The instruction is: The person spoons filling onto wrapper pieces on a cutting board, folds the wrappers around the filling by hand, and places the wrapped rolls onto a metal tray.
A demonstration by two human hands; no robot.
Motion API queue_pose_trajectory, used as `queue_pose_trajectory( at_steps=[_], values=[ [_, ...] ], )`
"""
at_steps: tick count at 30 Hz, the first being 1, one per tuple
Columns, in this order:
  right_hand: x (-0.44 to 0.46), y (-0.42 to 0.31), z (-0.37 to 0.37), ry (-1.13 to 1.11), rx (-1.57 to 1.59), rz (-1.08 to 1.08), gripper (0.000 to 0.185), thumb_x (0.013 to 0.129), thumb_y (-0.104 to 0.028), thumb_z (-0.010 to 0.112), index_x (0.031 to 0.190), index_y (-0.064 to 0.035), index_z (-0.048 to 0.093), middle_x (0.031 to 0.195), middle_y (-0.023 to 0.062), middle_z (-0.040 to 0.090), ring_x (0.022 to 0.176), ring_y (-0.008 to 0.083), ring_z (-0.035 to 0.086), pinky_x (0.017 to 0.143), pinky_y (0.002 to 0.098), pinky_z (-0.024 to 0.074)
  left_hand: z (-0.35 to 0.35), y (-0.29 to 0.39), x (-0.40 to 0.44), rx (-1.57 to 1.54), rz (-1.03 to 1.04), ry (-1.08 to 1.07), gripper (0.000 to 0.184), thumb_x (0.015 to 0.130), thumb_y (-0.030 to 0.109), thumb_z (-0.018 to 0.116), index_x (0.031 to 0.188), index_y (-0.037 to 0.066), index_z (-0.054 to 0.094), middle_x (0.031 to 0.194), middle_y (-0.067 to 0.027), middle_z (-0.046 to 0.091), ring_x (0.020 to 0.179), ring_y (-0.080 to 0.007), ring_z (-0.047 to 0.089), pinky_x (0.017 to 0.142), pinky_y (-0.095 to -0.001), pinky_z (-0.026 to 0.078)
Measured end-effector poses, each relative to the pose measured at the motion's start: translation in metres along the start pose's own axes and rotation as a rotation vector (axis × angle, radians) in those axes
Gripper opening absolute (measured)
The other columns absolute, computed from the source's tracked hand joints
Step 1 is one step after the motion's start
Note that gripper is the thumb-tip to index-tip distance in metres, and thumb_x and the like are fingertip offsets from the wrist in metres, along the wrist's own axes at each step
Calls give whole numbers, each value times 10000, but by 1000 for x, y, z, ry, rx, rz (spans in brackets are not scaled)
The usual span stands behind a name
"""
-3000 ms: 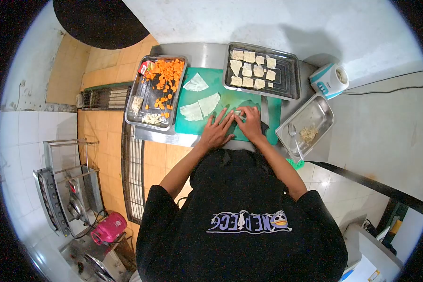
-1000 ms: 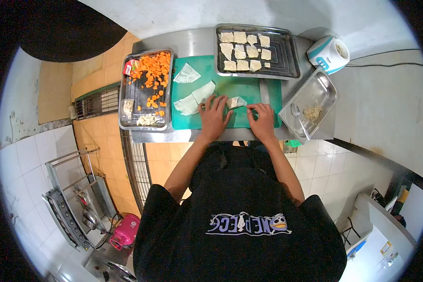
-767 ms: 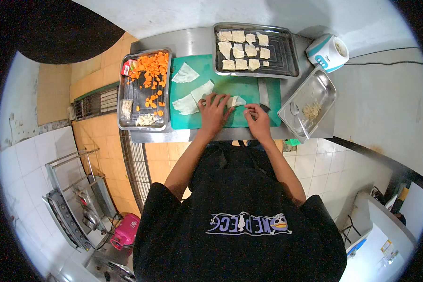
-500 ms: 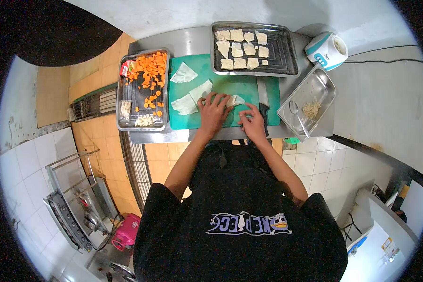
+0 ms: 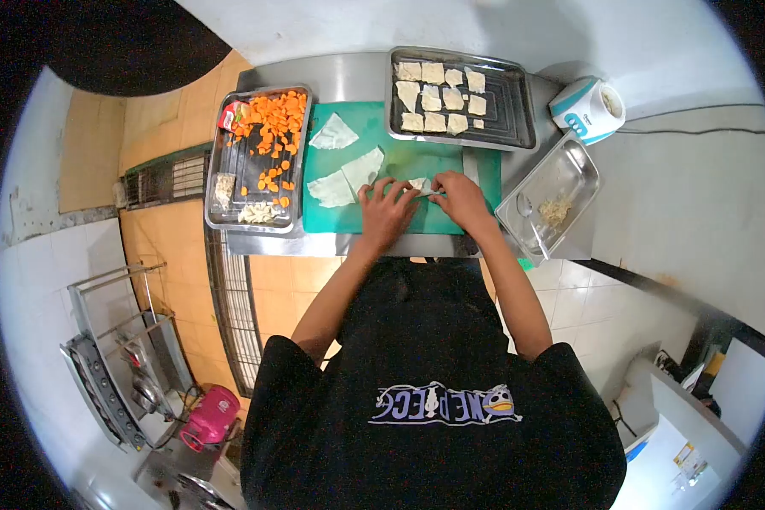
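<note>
A small pale piece of dough sheet [image 5: 417, 184] lies on the green cutting board [image 5: 340, 223], between my two hands. The fingers of my left hand [image 5: 386, 212] are bent and closed at its left edge. My right hand [image 5: 464, 201] pinches its right end, with the thumb and fingertips together. Larger pale dough sheets [image 5: 359, 172] rest on the board left of my hands, with another triangular sheet [image 5: 333, 133] above them. A knife [image 5: 471, 165] is mostly hidden behind my right hand.
At the left stands a tray [image 5: 252, 225] with chopped carrots [image 5: 274, 119] and pale chopped pieces. A dark tray [image 5: 510, 110] of square dough pieces overlaps the board's top. To the right are a metal pan [image 5: 583, 170] with a spoon and shredded food, and a white-and-teal appliance [image 5: 588, 110].
My right hand has moved up and left from beside the knife handle to the right end of the small dough piece. My left hand stays at its left edge.
</note>
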State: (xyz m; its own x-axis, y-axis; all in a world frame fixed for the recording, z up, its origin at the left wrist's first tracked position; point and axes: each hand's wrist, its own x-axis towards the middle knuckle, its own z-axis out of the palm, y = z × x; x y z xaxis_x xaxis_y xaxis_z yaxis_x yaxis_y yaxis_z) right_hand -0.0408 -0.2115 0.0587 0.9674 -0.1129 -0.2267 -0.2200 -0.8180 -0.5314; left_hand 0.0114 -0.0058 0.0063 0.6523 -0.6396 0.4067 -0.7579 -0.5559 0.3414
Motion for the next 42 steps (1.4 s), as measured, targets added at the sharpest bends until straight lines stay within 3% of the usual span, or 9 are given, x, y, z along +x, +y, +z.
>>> queue_pose_trajectory(
  at_steps=[6, 8, 15, 20, 23, 27, 34, 42],
  values=[
    [-1, 0, 0, 17, -43, -75, 178, 921, -206, 745, 1000, -51, 705, 1015, 183, 664, 1033, 400, 668, 876, 513, 554, 1, 1, -5, -10, 28, -19, 422, 794, 272, 830, 1201, 249, 721, 1268, 52, 653, 1256, -240, 556, 978, -553, 361],
    [-3, -1, 3, 109, 37, -82, 137, 920, -144, 747, 982, -33, 695, 1012, 163, 658, 938, 379, 667, 840, 499, 533, 1, 2, -5, -27, 13, -7, 439, 789, 263, 829, 1213, 243, 715, 1273, 48, 653, 1258, -242, 556, 977, -551, 363],
    [-1, -2, 16, 136, 233, -4, 174, 914, -160, 727, 1027, -28, 706, 998, 199, 727, 902, 405, 719, 806, 497, 583, 1, 1, -2, -50, -1, 1, 488, 779, 229, 830, 1249, 219, 697, 1294, 38, 651, 1266, -249, 560, 976, -546, 374],
    [2, -1, 25, 189, 572, 226, 307, 896, -217, 814, 1089, -6, 703, 1008, 169, 785, 884, 234, 781, 737, 368, 610, -2, 2, -3, -39, 4, -6, 488, 777, 223, 830, 1247, 214, 699, 1294, 32, 650, 1251, -254, 569, 974, -549, 375],
    [2, -1, 25, 95, 732, 382, 341, 867, -198, 852, 1118, -24, 700, 980, 136, 783, 872, 191, 768, 744, 335, 607, -2, 2, -4, -35, 20, -1, 477, 786, 219, 820, 1247, 216, 701, 1283, 21, 650, 1236, -251, 572, 972, -547, 376],
    [3, 6, 39, 150, 690, 324, 367, 841, -145, 867, 1144, -33, 694, 970, 125, 783, 866, 180, 763, 764, 321, 610, -6, 4, -4, -56, 12, -31, 357, 856, 175, 773, 1206, 200, 708, 1253, 12, 639, 1227, -242, 547, 986, -552, 364],
    [3, 7, 53, 260, 750, 297, 322, 835, -108, 855, 1109, -26, 709, 953, 119, 778, 880, 181, 757, 787, 320, 614, -8, 6, 3, -42, -23, 5, 336, 863, 221, 789, 1188, 195, 709, 1165, 23, 679, 1188, -237, 566, 986, -531, 354],
    [2, -1, 57, 360, 698, 262, 275, 847, -68, 813, 1094, -23, 703, 969, 107, 769, 869, 184, 744, 776, 323, 602, -4, 4, 12, -32, -92, 32, 199, 871, 286, 795, 1019, 179, 717, 1026, 20, 676, 1028, -226, 584, 918, -510, 373]
  ],
)
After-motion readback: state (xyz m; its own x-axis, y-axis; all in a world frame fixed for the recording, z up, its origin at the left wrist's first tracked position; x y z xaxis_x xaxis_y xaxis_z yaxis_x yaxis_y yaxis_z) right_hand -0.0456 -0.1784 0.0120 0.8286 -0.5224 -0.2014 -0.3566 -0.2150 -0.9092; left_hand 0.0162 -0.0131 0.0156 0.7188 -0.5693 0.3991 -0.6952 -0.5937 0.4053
